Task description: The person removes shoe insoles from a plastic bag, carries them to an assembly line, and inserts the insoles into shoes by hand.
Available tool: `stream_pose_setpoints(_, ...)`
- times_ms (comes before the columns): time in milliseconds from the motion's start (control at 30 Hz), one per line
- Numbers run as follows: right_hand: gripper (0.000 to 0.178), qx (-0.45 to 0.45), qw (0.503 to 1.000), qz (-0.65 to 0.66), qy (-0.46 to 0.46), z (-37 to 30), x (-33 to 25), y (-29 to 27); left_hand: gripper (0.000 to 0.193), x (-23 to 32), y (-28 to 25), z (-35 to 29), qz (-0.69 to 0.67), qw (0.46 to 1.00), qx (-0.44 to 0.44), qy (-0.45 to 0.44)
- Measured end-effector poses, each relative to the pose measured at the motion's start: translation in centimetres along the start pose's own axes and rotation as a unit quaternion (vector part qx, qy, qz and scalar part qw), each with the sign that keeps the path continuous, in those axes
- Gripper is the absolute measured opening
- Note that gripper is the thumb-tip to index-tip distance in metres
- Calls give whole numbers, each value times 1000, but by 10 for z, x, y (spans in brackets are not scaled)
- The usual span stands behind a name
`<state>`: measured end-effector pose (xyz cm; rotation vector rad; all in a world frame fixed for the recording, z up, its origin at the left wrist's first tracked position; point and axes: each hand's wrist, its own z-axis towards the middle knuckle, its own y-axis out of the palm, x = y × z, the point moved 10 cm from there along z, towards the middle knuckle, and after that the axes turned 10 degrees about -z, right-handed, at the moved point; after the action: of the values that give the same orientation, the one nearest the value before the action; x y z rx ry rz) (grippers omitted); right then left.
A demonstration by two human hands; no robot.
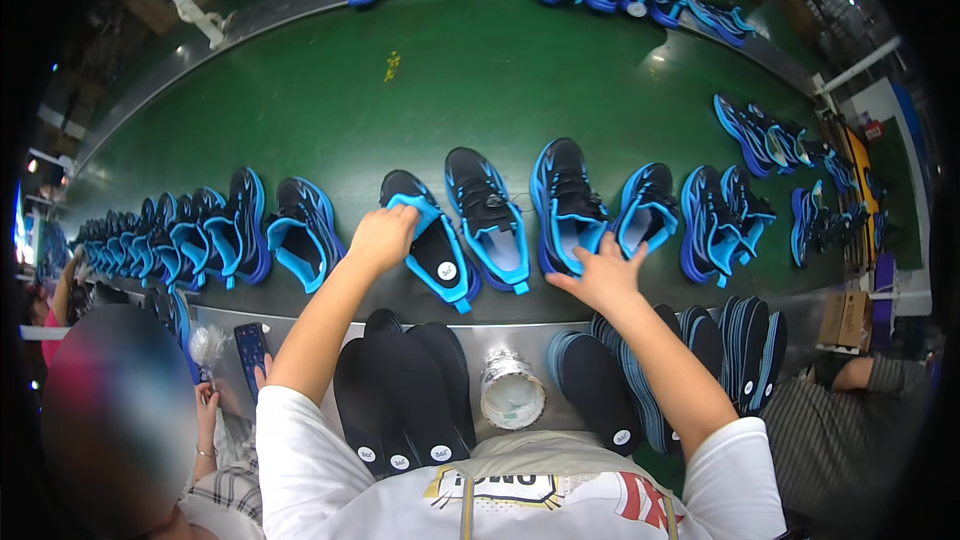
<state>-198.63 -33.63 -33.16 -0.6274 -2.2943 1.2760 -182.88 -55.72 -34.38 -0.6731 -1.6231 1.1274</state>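
Observation:
My left hand point(382, 240) is closed on the blue tongue of a black-and-blue sneaker point(402, 186) lying on the green table. Inside that sneaker lies a black insole point(432, 248) with a round white sticker at its heel. Just right of it stands a second sneaker point(480, 185), with a pale inside and no hand on it. My right hand point(608, 275) has its fingers spread over the heel ends of two more sneakers, one larger-looking point(568, 180) and one beside it point(650, 190). Its fingertips partly cover their collars.
Fanned black insoles point(400, 390) and stacked insoles point(590, 380) lie on the metal ledge, either side of a round container point(512, 395). Sneakers line the green table point(330, 90) left, right and along its far edge. At left, a co-worker's hand is near a phone point(253, 352).

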Motion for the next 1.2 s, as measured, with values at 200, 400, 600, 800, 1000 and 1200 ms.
stream_pose_setpoints(200,47,36,998,-16,42,18,26,6,18,0,-28,-23,-119,980,89,-136)
stream_pose_setpoints(400,44,63,984,-4,166,9,131,18,16,4,-14,-41,-452,855,141,-213)
stream_pose_setpoints(600,41,248,965,72,45,-33,139,-22,24,24,-30,-27,-400,872,173,-223)
stream_pose_setpoints(800,59,137,972,183,-50,-161,120,-11,48,118,-29,15,0,988,151,23)
stream_pose_setpoints(1000,74,33,974,206,85,-240,134,41,40,103,-20,44,133,980,144,36)
stream_pose_setpoints(1200,42,189,949,242,64,-229,175,-26,36,94,-22,74,-137,980,141,-38)
